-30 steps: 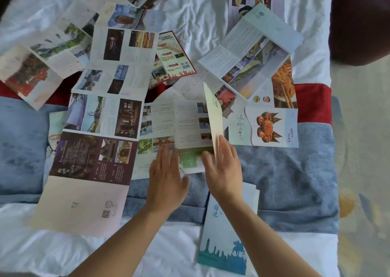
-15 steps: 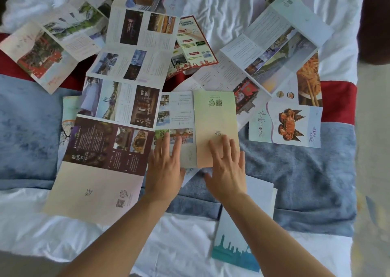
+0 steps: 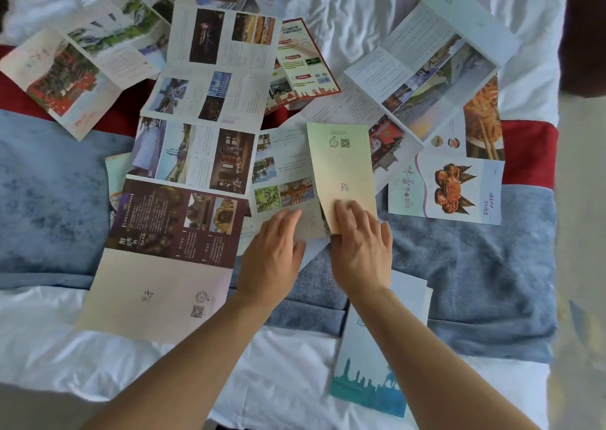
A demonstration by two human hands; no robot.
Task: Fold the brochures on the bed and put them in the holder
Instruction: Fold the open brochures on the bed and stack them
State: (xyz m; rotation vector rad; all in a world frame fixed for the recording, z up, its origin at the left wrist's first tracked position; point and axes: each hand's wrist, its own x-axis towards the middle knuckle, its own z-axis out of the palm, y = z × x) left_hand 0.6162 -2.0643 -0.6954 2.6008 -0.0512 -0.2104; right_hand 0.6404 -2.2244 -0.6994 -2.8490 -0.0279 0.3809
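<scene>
— What lies across the bed besides the papers?

— A blue blanket [image 3: 52,183], spread from the left edge to the right edge, with a red band [image 3: 528,147] along its far side.

— And under it?

— A rumpled white sheet [image 3: 344,19]. Past the right edge, pale floor [image 3: 580,200] and something dark [image 3: 583,19] at the far right corner.

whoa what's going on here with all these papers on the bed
A person is folding brochures spread over a bed. Both hands work on one brochure in the middle: its pale green cover panel is folded over the inner pages, the right hand pressing on that panel's near end and the left hand flat on the page beside it. Many other brochures lie unfolded around it, including a long dark purple one and a crab-picture one. No holder is in view.
</scene>
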